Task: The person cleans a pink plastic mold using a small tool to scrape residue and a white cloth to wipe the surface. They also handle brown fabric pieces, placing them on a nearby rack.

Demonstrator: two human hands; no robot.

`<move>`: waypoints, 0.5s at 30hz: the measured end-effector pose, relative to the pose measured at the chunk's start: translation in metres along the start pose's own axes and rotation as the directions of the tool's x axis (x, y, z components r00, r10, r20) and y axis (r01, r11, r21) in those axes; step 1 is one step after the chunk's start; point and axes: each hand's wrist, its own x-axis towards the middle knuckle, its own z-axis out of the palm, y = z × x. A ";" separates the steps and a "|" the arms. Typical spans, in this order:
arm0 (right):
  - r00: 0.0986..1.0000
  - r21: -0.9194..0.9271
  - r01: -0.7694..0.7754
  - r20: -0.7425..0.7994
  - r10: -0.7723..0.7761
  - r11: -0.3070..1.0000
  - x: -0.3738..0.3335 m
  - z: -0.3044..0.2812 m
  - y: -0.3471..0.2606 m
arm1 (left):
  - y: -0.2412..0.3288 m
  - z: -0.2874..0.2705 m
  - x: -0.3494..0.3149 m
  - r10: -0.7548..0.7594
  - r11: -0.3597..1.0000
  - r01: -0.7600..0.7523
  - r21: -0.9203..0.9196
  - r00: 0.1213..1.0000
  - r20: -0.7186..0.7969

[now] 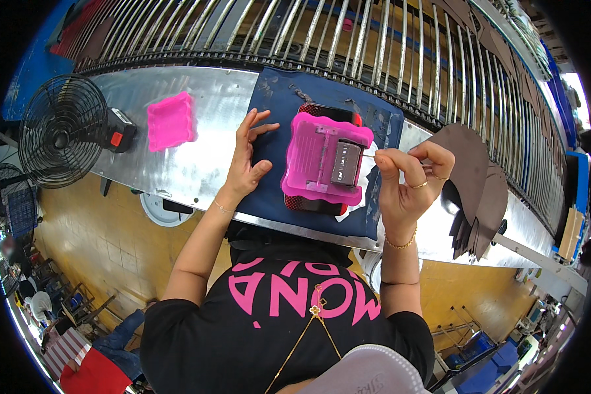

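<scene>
A bright pink tray with a wavy rim sits before me, on top of a black and red dotted object whose middle it hides. A dark, blocky piece with a glossy grey face rests in the tray's right half. Thumb and fingertips of my right hand pinch a thin pale stick beside that piece, at the tray's right edge. To the left of the tray, my left hand hovers with its fingers apart, holding nothing.
A dark blue mat covers part of the metal table. Another pink tray and a black fan stand to the left. Brown flat pieces hang at the right. Behind the table runs a rack of metal bars.
</scene>
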 end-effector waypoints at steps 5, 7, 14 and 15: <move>0.999 -0.009 -0.051 -0.001 0.051 0.999 -0.002 0.004 0.000 | 0.001 -0.001 0.000 0.002 1.000 -0.002 0.007 1.000 0.005; 0.999 0.000 -0.041 -0.021 0.041 0.999 -0.003 0.006 0.000 | 0.003 0.000 0.001 0.002 1.000 -0.002 -0.003 1.000 0.005; 0.997 -0.099 -0.051 0.046 0.056 0.994 0.001 0.004 0.007 | 0.001 0.001 0.001 0.000 1.000 0.000 -0.020 1.000 0.004; 0.995 -0.055 -0.099 0.008 0.100 0.994 -0.001 -0.002 -0.001 | 0.001 0.001 0.001 0.000 1.000 0.000 -0.021 1.000 0.001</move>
